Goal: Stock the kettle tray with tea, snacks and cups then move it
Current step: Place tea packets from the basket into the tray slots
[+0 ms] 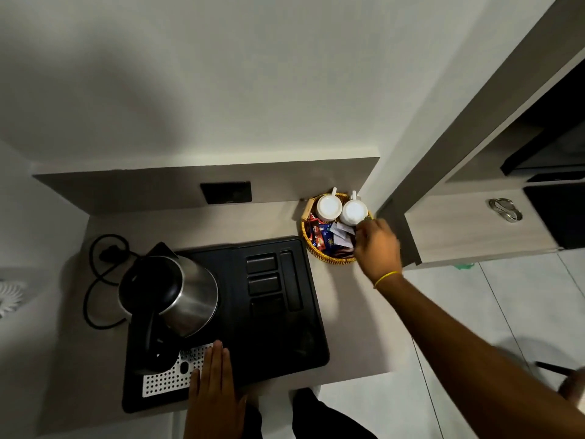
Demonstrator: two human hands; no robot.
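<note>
Nearest to me, my left hand (212,383) lies flat with the fingers together and extended, palm down on the front edge of the black plastic kettle tray (278,337), its fingertips reaching the white perforated drip grille (171,375) set into the tray's near left corner. It grips nothing. The stainless steel electric kettle (177,293) with its black handle and lid stands on the left half of the tray, just behind that grille. To the kettle's right, the tray's moulded rectangular compartments (272,280) show only bare black plastic. The tray sits on a grey-beige countertop (348,312), and the kettle's black power cord (101,280) loops on the counter to the left. Farther out, my right hand (376,245), a yellow band (386,278) at the wrist, reaches into the round woven yellow basket (311,245) just beyond the tray's far right corner. Its fingers curl down among the mixed tea and snack packets (329,236) in the basket, but I cannot tell whether they have closed on one. Behind the packets, two white ceramic cups (342,209) sit side by side in the basket. A black wall socket plate (226,192) is on the low back panel.
</note>
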